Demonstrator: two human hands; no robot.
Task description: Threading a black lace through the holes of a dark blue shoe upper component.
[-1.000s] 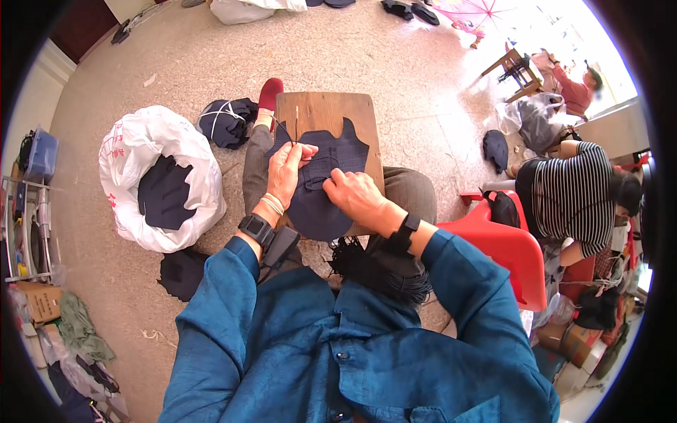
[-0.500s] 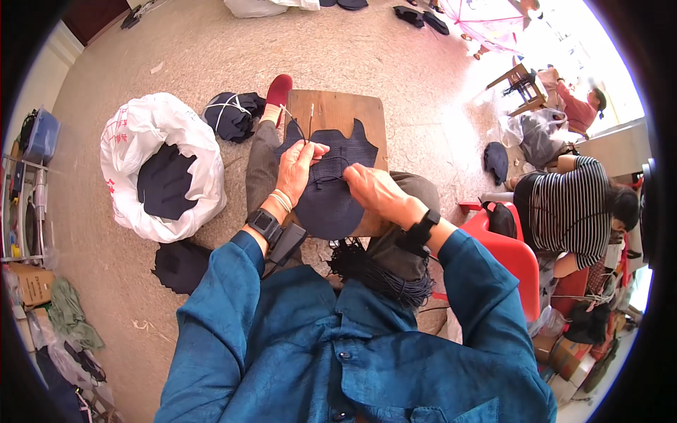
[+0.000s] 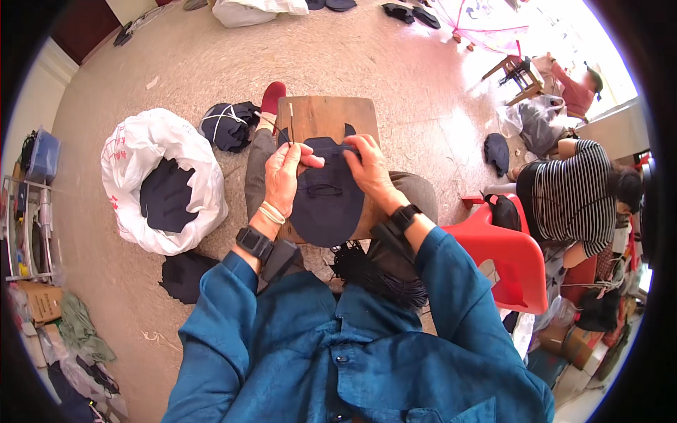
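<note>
A navy fabric piece (image 3: pixel 328 218), rounded at its near end and with prongs at its far end, lies across a wooden stool top (image 3: pixel 331 109) between my knees. My left hand (image 3: pixel 283 173) is closed in a pinch on a thin dark cord (image 3: pixel 284 132), whose ends stick up past the fingers. At the piece's far right corner, my right hand (image 3: pixel 368 166) has thumb and fingers closed on the fabric edge; whether cord is also between them is hidden. A loop of dark cord lies on the fabric's middle.
A white plastic bag (image 3: pixel 204 204) of navy pieces stands at left, beside a tied dark bundle (image 3: pixel 229 127). Dark cords (image 3: pixel 381 278) hang over my right thigh. A red chair (image 3: pixel 522 275) and a person in stripes (image 3: pixel 571 197) are at right; another person (image 3: pixel 575 92) sits farther off.
My right hand has moved from the middle of the fabric piece up to its far right corner. The left hand has shifted slightly left and nearer, still pinching the cord.
</note>
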